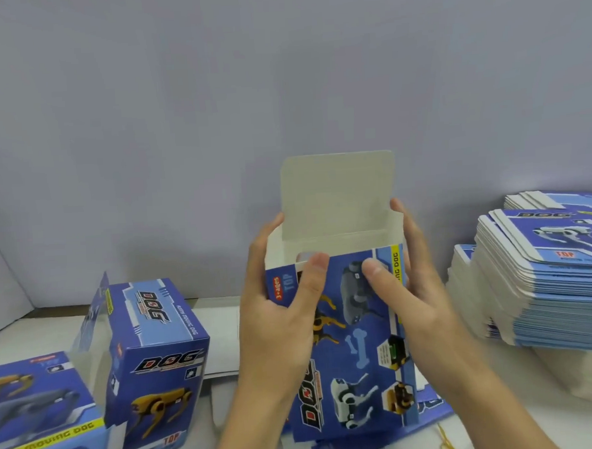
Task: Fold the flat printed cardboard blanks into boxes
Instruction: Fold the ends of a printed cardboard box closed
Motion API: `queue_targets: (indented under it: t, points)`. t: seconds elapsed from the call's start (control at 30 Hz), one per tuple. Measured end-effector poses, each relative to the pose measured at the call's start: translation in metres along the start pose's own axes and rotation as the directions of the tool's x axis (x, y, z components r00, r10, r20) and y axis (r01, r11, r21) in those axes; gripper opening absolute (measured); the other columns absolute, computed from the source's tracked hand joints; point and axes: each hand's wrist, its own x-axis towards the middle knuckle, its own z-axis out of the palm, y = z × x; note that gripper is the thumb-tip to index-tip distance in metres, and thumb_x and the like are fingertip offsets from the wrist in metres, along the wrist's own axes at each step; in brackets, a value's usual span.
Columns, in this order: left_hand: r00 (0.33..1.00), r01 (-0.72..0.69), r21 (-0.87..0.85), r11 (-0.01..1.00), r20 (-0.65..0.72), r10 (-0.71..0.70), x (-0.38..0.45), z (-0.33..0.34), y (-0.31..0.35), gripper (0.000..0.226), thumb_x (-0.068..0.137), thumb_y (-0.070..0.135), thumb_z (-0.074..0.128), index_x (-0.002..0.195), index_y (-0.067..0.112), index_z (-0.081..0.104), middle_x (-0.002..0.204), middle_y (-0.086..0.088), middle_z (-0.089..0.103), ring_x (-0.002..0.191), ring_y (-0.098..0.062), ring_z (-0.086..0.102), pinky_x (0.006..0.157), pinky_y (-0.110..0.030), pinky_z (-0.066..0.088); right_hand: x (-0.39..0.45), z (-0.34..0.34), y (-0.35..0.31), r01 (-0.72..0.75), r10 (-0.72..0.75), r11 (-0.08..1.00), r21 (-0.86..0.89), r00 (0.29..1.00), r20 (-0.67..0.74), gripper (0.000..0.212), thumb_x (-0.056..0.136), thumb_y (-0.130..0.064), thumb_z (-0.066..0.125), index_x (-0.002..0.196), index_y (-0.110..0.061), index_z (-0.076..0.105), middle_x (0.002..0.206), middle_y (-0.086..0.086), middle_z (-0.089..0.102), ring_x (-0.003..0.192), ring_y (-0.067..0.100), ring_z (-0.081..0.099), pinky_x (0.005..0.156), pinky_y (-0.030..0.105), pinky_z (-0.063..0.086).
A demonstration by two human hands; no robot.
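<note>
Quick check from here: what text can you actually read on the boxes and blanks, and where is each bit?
"TOP", "DOG": held box, front panel.
"DOG", "TOP", "FUNNY MOVING DOG": folded box standing at left.
"MOVING DOG": yellow strip, nearer box at far left.
"DOG", "TOP": top blank of stack at right.
Age badge and the held box's yellow strip: too blurred or partly covered.

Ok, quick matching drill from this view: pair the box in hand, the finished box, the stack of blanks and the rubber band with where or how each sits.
Things:
1. box in hand
2. finished box
3. stack of flat blanks
4. yellow rubber band

States:
A. piled at the right on the table
B. standing upright at the left, closed on top
C. lying on the table at the bottom edge
D. held by the left hand and right hand, top flap up

Pairs: 1-D, 2-B, 3-A, 4-C
</note>
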Motion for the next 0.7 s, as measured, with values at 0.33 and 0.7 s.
queue_targets:
  t: [0.33, 0.7]
  points:
    - [0.999, 0.036, 0.021, 0.999, -0.027, -0.035, 0.001, -0.001, -0.004, 0.05, 0.068, 0.054, 0.068, 0.116, 0.053, 0.056, 0.105, 0.011, 0.073, 0.091, -0.015, 0.075, 0.055, -0.025, 0.059, 0.002, -0.008, -0.002, -0.039, 0.039, 0.998, 0.044, 0.999, 0.009, 0.062, 0.079, -0.04, 0.069, 0.136, -0.055, 0.049, 0.127, -0.002, 0.069, 0.11, 0.024, 0.071, 0.093, 0.054, 0.055]
    - [0.995, 0.072, 0.029, 0.997, 0.061, -0.074, 0.006, -0.01, 0.019, 0.027, 0.077, 0.048, 0.067, 0.104, 0.045, 0.06, 0.106, 0.016, 0.07, 0.082, -0.023, 0.076, 0.059, -0.039, 0.062, 0.002, -0.002, -0.006, 0.001, -0.001, 1.0, -0.004, 0.999, -0.044, 0.066, 0.066, -0.06, 0.066, 0.13, -0.056, 0.049, 0.12, 0.004, 0.068, 0.101, 0.024, 0.073, 0.09, 0.047, 0.057]
